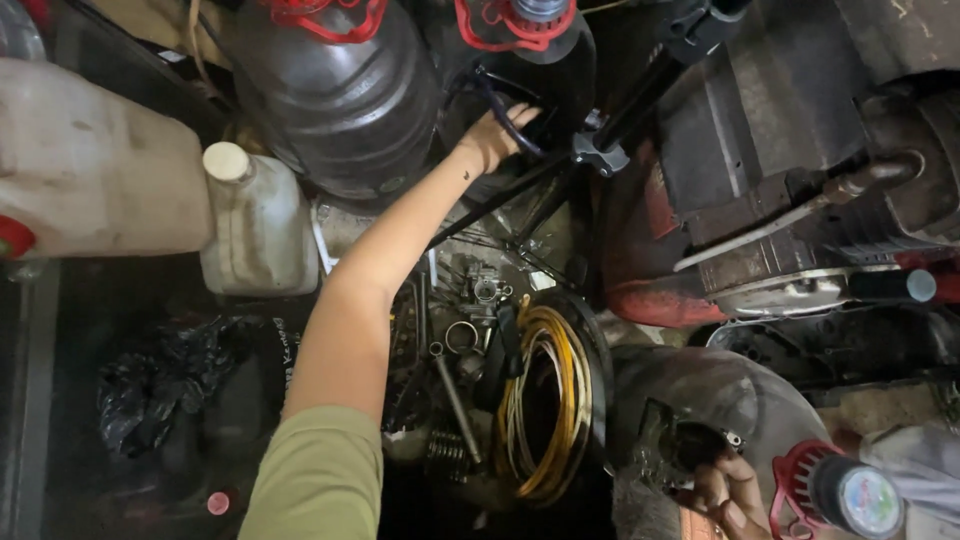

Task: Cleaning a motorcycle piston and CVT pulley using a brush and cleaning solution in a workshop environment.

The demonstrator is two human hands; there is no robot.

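My left arm, in an olive sleeve, stretches up from the lower left. My left hand [497, 132] reaches into the dark gap between two large dark water jugs [340, 100], and a thin dark cable [512, 118] loops across its fingers. Whether it grips anything is hidden in shadow. At the bottom right, my right hand [728, 492] holds a small dark metal part [685, 447] in front of a round dark drum [690, 385].
A big white canister [90, 160] and a smaller capped white jug [255, 225] stand at the left. A coil of yellow wire [548, 400], springs and loose metal parts [462, 330] lie below centre. Black tripod legs [600, 150] cross the middle. A greasy engine [820, 230] fills the right.
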